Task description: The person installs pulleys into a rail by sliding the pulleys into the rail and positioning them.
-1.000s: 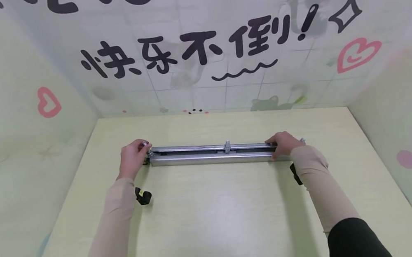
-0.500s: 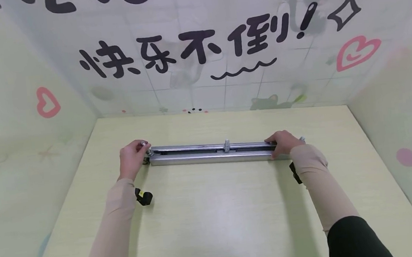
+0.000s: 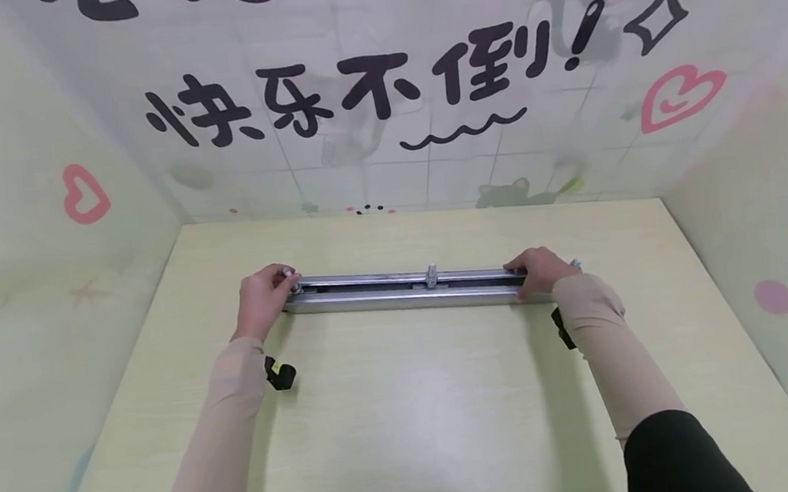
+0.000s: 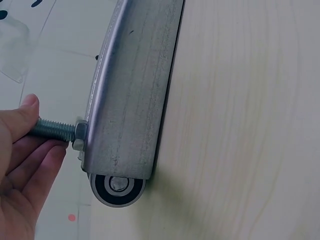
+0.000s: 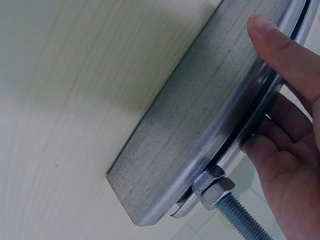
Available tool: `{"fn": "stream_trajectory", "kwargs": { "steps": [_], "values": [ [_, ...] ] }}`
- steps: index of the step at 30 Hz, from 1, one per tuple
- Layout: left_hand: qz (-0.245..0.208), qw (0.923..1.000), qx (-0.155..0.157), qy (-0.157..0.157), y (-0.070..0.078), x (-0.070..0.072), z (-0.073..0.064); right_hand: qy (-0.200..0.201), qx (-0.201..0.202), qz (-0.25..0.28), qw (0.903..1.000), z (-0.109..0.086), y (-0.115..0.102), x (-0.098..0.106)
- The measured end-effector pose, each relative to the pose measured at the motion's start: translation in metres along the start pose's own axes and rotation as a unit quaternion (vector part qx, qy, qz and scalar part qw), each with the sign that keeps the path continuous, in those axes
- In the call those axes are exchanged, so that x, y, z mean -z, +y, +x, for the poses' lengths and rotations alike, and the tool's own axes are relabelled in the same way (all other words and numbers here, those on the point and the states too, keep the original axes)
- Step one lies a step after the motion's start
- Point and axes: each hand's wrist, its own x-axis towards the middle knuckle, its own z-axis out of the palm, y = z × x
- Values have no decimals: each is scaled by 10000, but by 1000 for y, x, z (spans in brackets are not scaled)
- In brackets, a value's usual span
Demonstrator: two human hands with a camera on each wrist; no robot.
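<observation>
A long silver metal channel rail lies across the table, its slot facing up. At its left end my left hand pinches an upright threaded bolt between thumb and fingers; nuts sit at the bolt's base. Below, a roller wheel partly sticks out of the rail's end, the rest hidden inside. My right hand grips the rail near its right end, thumb on the front face and fingers behind. Another bolt with nuts stands in the slot at that end, and a third bolt near the middle.
The pale wooden table is bordered by printed cloth at the back and both sides. Black wrist cameras hang at my left wrist and right wrist.
My left hand has moved slightly right with the bolt, and the dark part seen at the rail's left end has gone in. My right hand holds its place on the rail.
</observation>
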Motion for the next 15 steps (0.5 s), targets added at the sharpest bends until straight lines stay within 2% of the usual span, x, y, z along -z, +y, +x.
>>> {"fn": "stream_trajectory", "kwargs": {
  "steps": [15],
  "values": [
    [31,9996,-108,-257,11,-5,3,-27,-55,-28,10000,2,0,0]
  ]
}}
